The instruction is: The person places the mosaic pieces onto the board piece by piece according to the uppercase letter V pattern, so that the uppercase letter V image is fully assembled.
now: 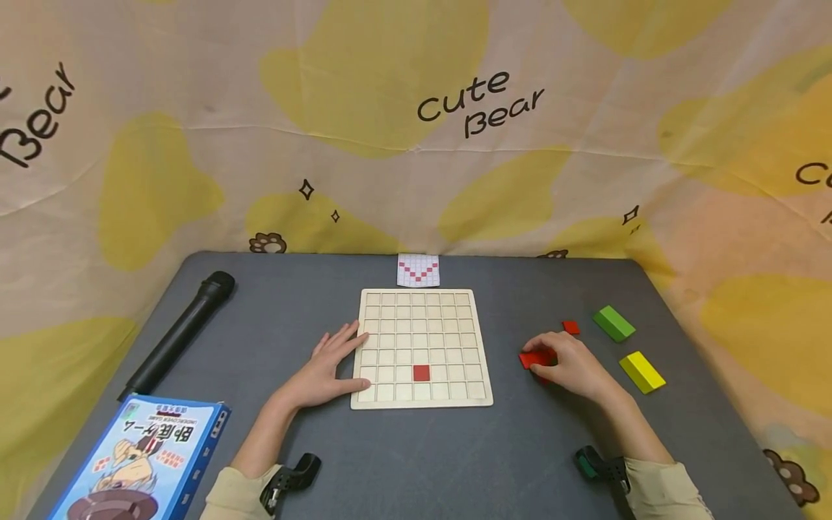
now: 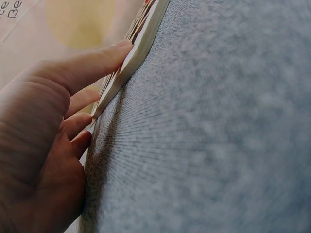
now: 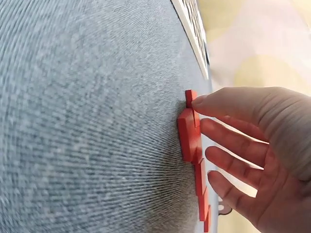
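A cream gridded board (image 1: 421, 404) lies in the middle of the table with one red tile (image 1: 422, 373) in a cell of a lower row. My left hand (image 1: 325, 372) rests at the board's left edge, thumb and fingers spread on its rim. To the right of the board, my right hand (image 1: 568, 365) has its thumb and fingertips around a red tile (image 1: 529, 360), among several red pieces. In the right wrist view, the thumb touches the red tile (image 3: 189, 98), and a thicker red piece (image 3: 187, 135) lies beside it; the fingers partly hide the others in the head view.
A green block (image 1: 614, 323), a yellow block (image 1: 642, 372) and a loose red tile (image 1: 570, 327) lie at the right. Behind the board is a pattern card (image 1: 418, 271). A black microphone-like stick (image 1: 178, 336) and a blue box (image 1: 139, 462) occupy the left side.
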Available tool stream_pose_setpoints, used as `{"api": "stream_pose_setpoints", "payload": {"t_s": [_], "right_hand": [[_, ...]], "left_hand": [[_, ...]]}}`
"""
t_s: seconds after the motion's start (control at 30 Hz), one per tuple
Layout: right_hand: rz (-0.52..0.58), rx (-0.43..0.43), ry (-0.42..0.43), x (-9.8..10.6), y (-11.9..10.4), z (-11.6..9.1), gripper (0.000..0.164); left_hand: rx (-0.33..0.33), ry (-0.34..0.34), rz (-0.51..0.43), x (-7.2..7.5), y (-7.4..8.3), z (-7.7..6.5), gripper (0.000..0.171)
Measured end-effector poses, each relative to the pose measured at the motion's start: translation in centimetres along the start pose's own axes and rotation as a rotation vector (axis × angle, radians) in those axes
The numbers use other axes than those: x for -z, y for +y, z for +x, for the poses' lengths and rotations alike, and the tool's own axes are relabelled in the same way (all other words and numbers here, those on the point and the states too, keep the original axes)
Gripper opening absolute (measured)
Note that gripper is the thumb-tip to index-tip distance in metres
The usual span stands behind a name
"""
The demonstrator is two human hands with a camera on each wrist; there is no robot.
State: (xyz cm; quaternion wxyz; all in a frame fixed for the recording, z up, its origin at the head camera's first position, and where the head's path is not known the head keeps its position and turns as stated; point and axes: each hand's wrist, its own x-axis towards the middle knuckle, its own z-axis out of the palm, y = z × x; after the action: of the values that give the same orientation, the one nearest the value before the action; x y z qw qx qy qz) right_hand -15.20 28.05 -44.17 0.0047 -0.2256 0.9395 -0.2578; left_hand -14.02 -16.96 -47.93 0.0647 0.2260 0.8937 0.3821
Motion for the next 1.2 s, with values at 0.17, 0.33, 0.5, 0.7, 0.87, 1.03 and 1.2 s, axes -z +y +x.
{"api": "stream_pose_setpoints", "payload": {"t_s": [0.17, 0.33, 0.5, 0.7, 0.87, 1.03, 1.2], "right_hand": [[-0.017, -0.004, 0.022, -0.7, 0.1, 0.4, 0.022], [-0.04, -0.026, 0.025, -1.1, 0.1, 0.8, 0.026], [-0.033, -0.022, 0.012, -1.3, 0.0, 1.1, 0.026], [-0.002, -0.012, 0.048, -1.8, -0.8, 2.0, 0.027], [0.053, -0.003, 0.059, -2.6, -2.2, 3.2, 0.027], [0.105, 0.027, 0.049, -3.7, -3.9, 4.4, 0.028], [0.152, 0.051, 0.024, -4.9, -5.3, 5.6, 0.028]], "left_hand": [[0.003, 0.001, -0.004, 0.0, 0.0, -0.1, 0.085], [0.002, 0.0, 0.004, 0.1, 0.1, -0.1, 0.086], [0.007, -0.001, 0.007, 0.1, 0.2, -0.1, 0.085], [0.012, -0.004, 0.012, 0.0, 0.1, -0.1, 0.086], [0.006, 0.001, 0.017, -0.1, 0.1, -0.1, 0.086], [-0.008, 0.002, 0.024, -0.1, 0.0, -0.1, 0.085], [-0.018, 0.007, 0.021, -0.2, 0.0, -0.2, 0.085]]}}
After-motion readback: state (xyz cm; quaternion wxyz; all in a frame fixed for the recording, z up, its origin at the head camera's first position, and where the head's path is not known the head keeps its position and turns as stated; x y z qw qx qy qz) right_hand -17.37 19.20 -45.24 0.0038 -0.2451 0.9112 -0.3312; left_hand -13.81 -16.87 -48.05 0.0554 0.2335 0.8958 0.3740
